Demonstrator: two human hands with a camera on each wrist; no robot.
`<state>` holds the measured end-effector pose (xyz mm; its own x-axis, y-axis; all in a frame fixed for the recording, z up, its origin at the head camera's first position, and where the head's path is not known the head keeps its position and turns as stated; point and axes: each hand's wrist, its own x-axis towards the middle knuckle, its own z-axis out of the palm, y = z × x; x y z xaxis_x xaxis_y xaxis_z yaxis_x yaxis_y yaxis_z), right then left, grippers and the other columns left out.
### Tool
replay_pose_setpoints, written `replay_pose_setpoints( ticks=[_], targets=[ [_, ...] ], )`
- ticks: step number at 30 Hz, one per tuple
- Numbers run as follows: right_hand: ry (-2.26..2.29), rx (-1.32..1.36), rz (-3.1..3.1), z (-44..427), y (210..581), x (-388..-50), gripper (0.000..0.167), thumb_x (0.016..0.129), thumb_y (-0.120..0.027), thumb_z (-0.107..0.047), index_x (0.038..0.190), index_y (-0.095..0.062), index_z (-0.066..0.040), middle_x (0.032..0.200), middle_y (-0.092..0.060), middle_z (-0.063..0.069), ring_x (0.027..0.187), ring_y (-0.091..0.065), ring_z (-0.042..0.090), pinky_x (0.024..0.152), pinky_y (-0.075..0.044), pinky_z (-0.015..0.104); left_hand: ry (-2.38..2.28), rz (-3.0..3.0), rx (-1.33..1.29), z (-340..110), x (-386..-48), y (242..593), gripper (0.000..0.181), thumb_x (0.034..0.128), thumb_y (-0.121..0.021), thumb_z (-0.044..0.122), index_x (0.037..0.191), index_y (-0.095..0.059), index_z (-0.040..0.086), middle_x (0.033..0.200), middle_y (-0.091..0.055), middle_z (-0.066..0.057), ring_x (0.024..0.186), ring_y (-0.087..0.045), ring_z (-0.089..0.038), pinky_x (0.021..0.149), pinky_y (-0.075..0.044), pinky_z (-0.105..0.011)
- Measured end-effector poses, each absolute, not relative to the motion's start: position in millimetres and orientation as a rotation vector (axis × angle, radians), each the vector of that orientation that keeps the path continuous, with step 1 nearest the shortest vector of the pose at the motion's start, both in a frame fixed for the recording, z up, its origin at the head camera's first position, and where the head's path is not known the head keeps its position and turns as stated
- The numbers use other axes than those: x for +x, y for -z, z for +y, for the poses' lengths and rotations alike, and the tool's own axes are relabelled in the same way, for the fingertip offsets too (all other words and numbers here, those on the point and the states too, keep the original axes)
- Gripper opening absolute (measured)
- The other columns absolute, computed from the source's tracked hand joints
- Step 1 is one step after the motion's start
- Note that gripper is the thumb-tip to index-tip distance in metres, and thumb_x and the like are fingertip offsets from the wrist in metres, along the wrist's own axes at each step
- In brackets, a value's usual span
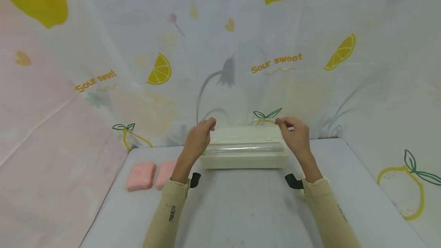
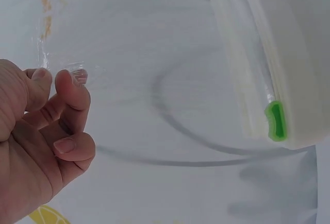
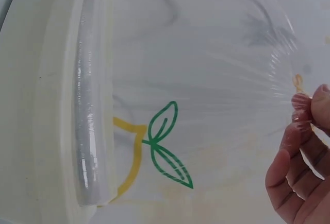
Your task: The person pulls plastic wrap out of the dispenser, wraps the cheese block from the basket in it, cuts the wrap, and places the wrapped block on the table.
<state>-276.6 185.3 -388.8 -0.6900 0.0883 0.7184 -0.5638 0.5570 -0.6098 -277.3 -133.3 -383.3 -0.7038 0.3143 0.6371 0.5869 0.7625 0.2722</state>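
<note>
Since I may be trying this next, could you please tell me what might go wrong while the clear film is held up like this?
The clear film bunches into creases at the right hand, so it might tear or stretch unevenly there.

The left hand pinches only a bit of the film's edge, so that corner could slip free and cling to itself.

Neither hand steadies the cream dispenser, so a hard pull might drag it along the table.

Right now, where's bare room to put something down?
The table looks bare between the left sleeve and right sleeve, in front of the cream box, and right of the right sleeve. It's crowded at left, with two pink cases, and over the box, where the left hand and right hand pinch clear film.
</note>
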Motion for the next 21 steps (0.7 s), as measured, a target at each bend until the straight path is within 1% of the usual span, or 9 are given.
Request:
replay_pose_setpoints(
  ticks=[3,5,8,11,15,17,18,19,21],
  targets=[
    [-1.123,0.394,-2.046,186,384,-276,0.008,0.089,-0.074,-0.009,0.085,-0.076,-0.003,0.087,-0.073,0.01,0.075,-0.062,0.018,0.062,-0.044,0.018,0.64,-2.385,-0.668,-133,-276,379,0.01,0.1028,-0.048,0.008,0.103,-0.058,0.005,0.088,-0.067,-0.011,0.075,-0.065,-0.029,0.058,-0.049,-0.039],
    [-1.118,0.4,-2.04,186,381,-275,0.009,0.089,-0.074,-0.01,0.085,-0.076,-0.002,0.086,-0.072,0.01,0.075,-0.062,0.018,0.062,-0.044,0.016,0.66,-2.393,-0.662,-132,-274,375,0.01,0.103,-0.047,0.009,0.103,-0.057,0.005,0.088,-0.067,-0.011,0.076,-0.065,-0.03,0.059,-0.049,-0.04],
    [-1.134,0.399,-2.036,185,379,-274,0.012,0.09,-0.073,-0.012,0.085,-0.075,-0.002,0.086,-0.072,0.01,0.075,-0.061,0.017,0.062,-0.043,0.014,0.718,-2.418,-0.658,-131,-272,372,0.012,0.1037,-0.046,0.008,0.103,-0.057,0.005,0.089,-0.066,-0.011,0.08,-0.065,-0.029,0.064,-0.05,-0.04],
    [-1.154,0.378,-2.037,184,379,-274,0.013,0.091,-0.072,-0.014,0.084,-0.075,-0.003,0.087,-0.072,0.009,0.075,-0.061,0.017,0.062,-0.042,0.013,0.866,-2.432,-0.687,-132,-274,373,0.011,0.1047,-0.043,0.006,0.102,-0.054,0.005,0.087,-0.061,-0.01,0.07,-0.062,-0.024,0.062,-0.049,-0.037],
    [-1.164,0.372,-2.033,183,381,-275,0.012,0.091,-0.073,-0.013,0.085,-0.075,-0.003,0.088,-0.072,0.009,0.076,-0.06,0.016,0.062,-0.043,0.014,1.091,-2.445,-0.728,-137,-279,380,0.01,0.1059,-0.04,0.008,0.103,-0.05,0.005,0.08,-0.053,-0.008,0.061,-0.052,-0.018,0.055,-0.046,-0.032],
    [-1.166,0.371,-2.036,183,382,-275,0.011,0.09,-0.073,-0.012,0.085,-0.075,-0.002,0.087,-0.071,0.009,0.075,-0.06,0.016,0.062,-0.043,0.014,1.134,-2.464,-0.746,-139,-280,385,0.008,0.1056,-0.043,0.01,0.106,-0.049,0.005,0.082,-0.053,-0.007,0.065,-0.05,-0.016,0.056,-0.045,-0.03],
    [-1.168,0.369,-2.04,183,382,-275,0.011,0.09,-0.073,-0.011,0.085,-0.075,-0.002,0.087,-0.071,0.01,0.075,-0.06,0.016,0.062,-0.043,0.014,1.145,-2.477,-0.762,-140,-280,387,0.007,0.1047,-0.046,0.011,0.108,-0.05,0.005,0.083,-0.053,-0.007,0.066,-0.049,-0.016,0.058,-0.045,-0.029],
    [-1.173,0.365,-2.043,183,383,-275,0.011,0.089,-0.074,-0.011,0.085,-0.075,-0.001,0.087,-0.071,0.01,0.075,-0.06,0.015,0.063,-0.043,0.013,1.152,-2.491,-0.778,-140,-279,389,0.011,0.1028,-0.052,0.013,0.109,-0.049,0.004,0.083,-0.053,-0.007,0.068,-0.049,-0.015,0.059,-0.045,-0.029],
    [-1.18,0.352,-2.052,183,384,-274,0.011,0.089,-0.074,-0.011,0.084,-0.075,-0.001,0.086,-0.071,0.01,0.074,-0.059,0.015,0.063,-0.042,0.012,1.137,-2.513,-0.811,-140,-278,393,0.025,0.0966,-0.064,0.017,0.11,-0.049,0.004,0.084,-0.051,-0.007,0.07,-0.047,-0.015,0.061,-0.043,-0.03]
  ],
)
